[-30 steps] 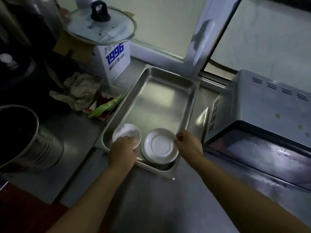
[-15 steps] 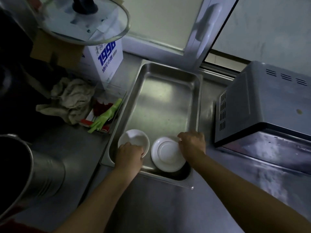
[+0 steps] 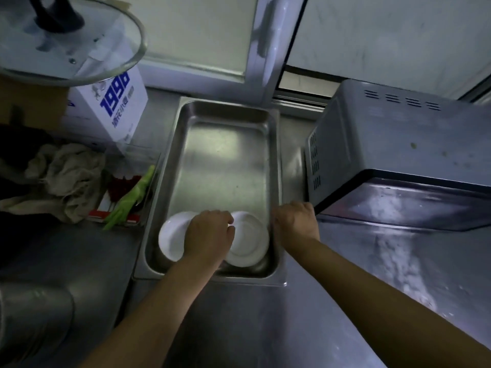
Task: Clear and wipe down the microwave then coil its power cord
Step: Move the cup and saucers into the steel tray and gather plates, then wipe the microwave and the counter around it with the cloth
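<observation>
Hands work at the near end of a deep rectangular stainless-steel pan (image 3: 225, 155) on the steel counter (image 3: 265, 328). The left hand (image 3: 208, 236) lies curled over two round white dishes (image 3: 249, 245) in the pan, touching both; whether its fingers pinch either one, I cannot tell. The right hand (image 3: 295, 221) has its fingers folded over the pan's right rim. The grey metal microwave (image 3: 403, 155) stands just beside the pan on the right, with its door down.
</observation>
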Action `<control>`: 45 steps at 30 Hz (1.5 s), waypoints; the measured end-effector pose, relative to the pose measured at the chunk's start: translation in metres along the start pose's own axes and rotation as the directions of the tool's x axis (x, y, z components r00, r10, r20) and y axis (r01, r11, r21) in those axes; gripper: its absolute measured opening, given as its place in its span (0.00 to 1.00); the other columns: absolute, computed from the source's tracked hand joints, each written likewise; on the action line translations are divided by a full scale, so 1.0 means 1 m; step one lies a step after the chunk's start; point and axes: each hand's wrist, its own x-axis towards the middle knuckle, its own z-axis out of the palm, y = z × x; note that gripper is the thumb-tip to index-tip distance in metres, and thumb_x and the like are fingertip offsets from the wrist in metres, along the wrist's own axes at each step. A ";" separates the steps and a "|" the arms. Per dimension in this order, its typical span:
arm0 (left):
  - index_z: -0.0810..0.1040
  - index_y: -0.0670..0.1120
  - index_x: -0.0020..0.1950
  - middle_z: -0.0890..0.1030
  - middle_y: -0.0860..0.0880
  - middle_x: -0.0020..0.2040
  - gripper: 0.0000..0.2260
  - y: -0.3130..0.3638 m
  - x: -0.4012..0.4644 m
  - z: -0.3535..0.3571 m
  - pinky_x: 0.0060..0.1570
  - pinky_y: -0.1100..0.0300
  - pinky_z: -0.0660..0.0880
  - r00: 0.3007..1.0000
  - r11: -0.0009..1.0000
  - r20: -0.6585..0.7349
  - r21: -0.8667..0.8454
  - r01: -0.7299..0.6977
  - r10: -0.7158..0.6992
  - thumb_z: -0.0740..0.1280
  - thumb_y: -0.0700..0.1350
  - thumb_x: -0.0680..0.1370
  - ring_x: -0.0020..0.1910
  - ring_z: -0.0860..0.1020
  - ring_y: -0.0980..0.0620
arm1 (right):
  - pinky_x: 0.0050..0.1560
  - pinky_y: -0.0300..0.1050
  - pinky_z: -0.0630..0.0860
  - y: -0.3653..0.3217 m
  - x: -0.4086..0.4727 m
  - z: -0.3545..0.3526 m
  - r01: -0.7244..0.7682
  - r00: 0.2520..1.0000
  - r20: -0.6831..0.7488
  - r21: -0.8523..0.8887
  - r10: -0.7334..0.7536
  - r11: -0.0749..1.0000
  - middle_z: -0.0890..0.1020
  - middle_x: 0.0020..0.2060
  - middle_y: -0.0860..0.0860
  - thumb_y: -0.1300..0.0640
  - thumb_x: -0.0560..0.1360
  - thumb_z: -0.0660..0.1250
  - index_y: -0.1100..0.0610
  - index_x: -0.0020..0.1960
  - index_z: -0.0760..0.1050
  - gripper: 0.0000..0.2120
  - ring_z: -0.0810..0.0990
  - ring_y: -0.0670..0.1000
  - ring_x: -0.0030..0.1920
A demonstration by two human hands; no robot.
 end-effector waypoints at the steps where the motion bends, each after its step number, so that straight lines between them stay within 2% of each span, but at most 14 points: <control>1: 0.81 0.49 0.53 0.83 0.51 0.48 0.09 0.010 0.002 0.002 0.45 0.59 0.74 1.000 1.000 0.016 0.000 -0.022 0.022 0.65 0.46 0.76 0.46 0.78 0.51 | 0.42 0.47 0.71 0.008 -0.006 -0.005 0.003 0.999 -0.035 0.018 -0.003 1.000 0.80 0.27 0.54 0.67 0.62 0.72 0.57 0.33 0.80 0.06 0.77 0.57 0.33; 5: 0.80 0.48 0.52 0.81 0.49 0.48 0.09 0.054 0.004 0.016 0.45 0.57 0.72 0.988 0.994 0.111 -0.018 -0.105 0.106 0.61 0.45 0.77 0.47 0.77 0.49 | 0.44 0.49 0.72 0.047 -0.034 -0.020 -0.037 0.998 -0.039 0.081 0.040 0.996 0.83 0.35 0.55 0.66 0.66 0.70 0.58 0.41 0.82 0.06 0.80 0.59 0.37; 8: 0.80 0.49 0.47 0.81 0.51 0.44 0.09 0.089 -0.002 0.028 0.36 0.65 0.60 0.979 0.986 0.121 -0.001 -0.165 0.164 0.60 0.45 0.77 0.42 0.76 0.53 | 0.35 0.48 0.75 0.078 -0.060 -0.028 -0.087 0.990 -0.098 0.098 0.097 0.991 0.80 0.26 0.55 0.68 0.57 0.74 0.58 0.32 0.80 0.08 0.78 0.59 0.28; 10: 0.79 0.48 0.44 0.81 0.50 0.42 0.08 0.113 -0.008 0.038 0.37 0.62 0.64 0.970 0.980 0.146 0.003 -0.199 0.196 0.60 0.44 0.75 0.40 0.77 0.51 | 0.41 0.50 0.75 0.102 -0.081 -0.025 -0.137 0.987 -0.072 0.117 0.146 0.984 0.82 0.30 0.58 0.67 0.63 0.70 0.59 0.35 0.81 0.04 0.80 0.61 0.33; 12: 0.78 0.47 0.44 0.80 0.48 0.42 0.07 0.139 -0.015 0.051 0.39 0.56 0.71 0.954 0.974 0.201 0.009 -0.228 0.222 0.61 0.43 0.75 0.43 0.78 0.47 | 0.48 0.48 0.72 0.129 -0.103 -0.019 -0.220 0.975 0.009 0.089 0.220 0.971 0.84 0.38 0.58 0.64 0.70 0.64 0.58 0.44 0.83 0.09 0.80 0.61 0.41; 16: 0.79 0.48 0.50 0.80 0.50 0.47 0.07 0.198 -0.037 0.081 0.40 0.59 0.71 0.926 0.948 0.235 0.054 -0.315 0.294 0.62 0.46 0.76 0.46 0.77 0.49 | 0.44 0.48 0.72 0.189 -0.164 -0.014 -0.267 0.961 -0.032 0.128 0.273 0.955 0.83 0.35 0.57 0.66 0.69 0.64 0.58 0.42 0.83 0.10 0.80 0.60 0.37; 18: 0.78 0.50 0.52 0.81 0.51 0.49 0.08 0.232 -0.050 0.098 0.44 0.58 0.74 0.924 0.945 0.241 0.065 -0.319 0.296 0.62 0.48 0.76 0.48 0.77 0.49 | 0.48 0.48 0.69 0.221 -0.194 -0.012 -0.297 0.955 0.018 0.116 0.297 0.948 0.84 0.41 0.56 0.63 0.73 0.60 0.57 0.47 0.82 0.12 0.79 0.59 0.43; 21: 0.78 0.52 0.53 0.80 0.52 0.51 0.08 0.284 -0.070 0.127 0.44 0.59 0.71 0.922 0.938 0.233 0.088 -0.336 0.308 0.62 0.49 0.76 0.50 0.77 0.49 | 0.52 0.46 0.68 0.272 -0.242 -0.010 -0.342 0.939 0.058 0.103 0.338 0.934 0.83 0.46 0.53 0.60 0.75 0.56 0.54 0.52 0.80 0.15 0.78 0.55 0.48; 27: 0.78 0.51 0.50 0.80 0.53 0.50 0.06 0.367 -0.105 0.172 0.44 0.59 0.72 0.907 0.932 0.249 0.041 -0.359 0.339 0.63 0.49 0.76 0.49 0.78 0.50 | 0.52 0.43 0.68 0.356 -0.311 -0.023 -0.429 0.903 0.070 0.071 0.425 0.900 0.83 0.47 0.51 0.58 0.78 0.55 0.52 0.53 0.79 0.14 0.78 0.54 0.47; 33: 0.78 0.51 0.49 0.80 0.53 0.48 0.05 0.401 -0.101 0.186 0.43 0.58 0.73 0.896 0.923 0.263 0.048 -0.382 0.357 0.63 0.48 0.76 0.48 0.78 0.50 | 0.58 0.45 0.68 0.402 -0.325 -0.026 -0.487 0.873 0.069 0.152 0.482 0.860 0.83 0.49 0.52 0.59 0.79 0.55 0.53 0.55 0.79 0.14 0.79 0.56 0.50; 36: 0.78 0.51 0.50 0.80 0.53 0.49 0.06 0.410 -0.086 0.191 0.42 0.60 0.71 0.891 0.916 0.255 0.047 -0.399 0.375 0.63 0.49 0.76 0.48 0.78 0.51 | 0.57 0.45 0.68 0.410 -0.318 -0.025 -0.504 0.863 0.078 0.180 0.499 0.844 0.83 0.48 0.53 0.59 0.79 0.56 0.54 0.55 0.79 0.14 0.79 0.56 0.49; 40: 0.77 0.51 0.51 0.80 0.53 0.50 0.07 0.429 -0.060 0.204 0.43 0.60 0.72 0.881 0.913 0.262 -0.001 -0.408 0.394 0.63 0.49 0.76 0.49 0.78 0.51 | 0.61 0.44 0.68 0.424 -0.305 -0.027 -0.531 0.847 0.096 0.167 0.522 0.831 0.83 0.48 0.52 0.58 0.79 0.56 0.54 0.54 0.80 0.14 0.79 0.56 0.49; 45: 0.78 0.51 0.52 0.81 0.52 0.51 0.07 0.463 -0.039 0.229 0.45 0.58 0.74 0.856 0.903 0.302 -0.042 -0.429 0.420 0.63 0.48 0.76 0.50 0.78 0.49 | 0.55 0.43 0.69 0.457 -0.298 -0.030 -0.564 0.825 0.057 0.151 0.563 0.812 0.83 0.46 0.51 0.58 0.79 0.56 0.54 0.53 0.80 0.14 0.80 0.55 0.47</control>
